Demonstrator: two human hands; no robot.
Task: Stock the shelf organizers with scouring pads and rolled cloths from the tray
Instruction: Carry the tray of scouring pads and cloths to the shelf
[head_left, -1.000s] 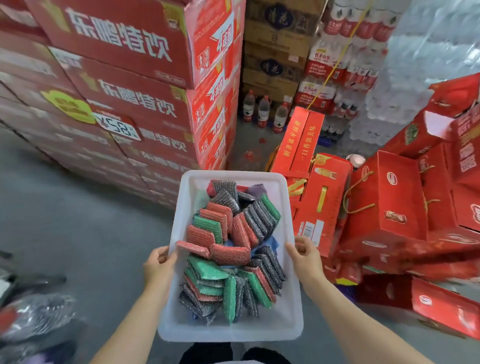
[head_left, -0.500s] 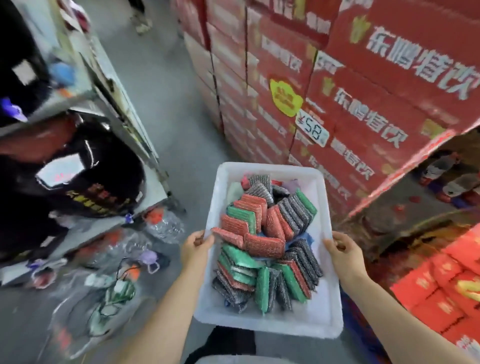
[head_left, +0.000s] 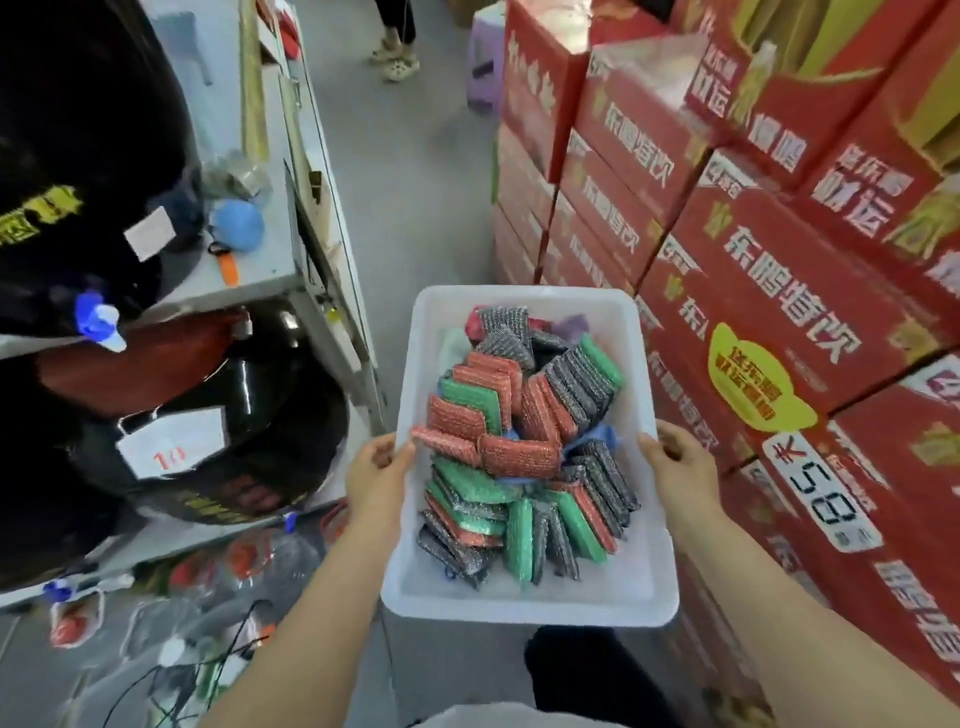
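I am carrying the white tray (head_left: 524, 603), and the view has swung round in the last second: the wall of red drink cartons (head_left: 779, 291) that stood to the left of the tray now stands to its right, and a shelf unit (head_left: 270, 270) has come in on the tray's left. So the body has turned from the stacked stock toward the shelving, which I judge to be the approach leg of the job, with no stocking begun.

My left hand (head_left: 375, 480) is clenched on the tray's left rim, thumb over the lip. My right hand (head_left: 678, 467) grips the right rim in the same way. Both have kept that hold through the turn, and the tray rides level in front of me.

The scouring pads (head_left: 511, 441) lie heaped inside the tray, red, green and grey ones, tilted against one another and leaning every which way. The heap looks much as it did a second ago, so nothing has spilled. Bits of blue and pale cloth show under the pads toward the tray's far end; I cannot tell if these are the rolled cloths.

Left of the tray the shelves hold large black glossy goods (head_left: 223, 415) with white tags. I see no organizers there yet. Beyond the tray's far end the aisle floor (head_left: 410, 171) runs on, with someone's feet at its end.
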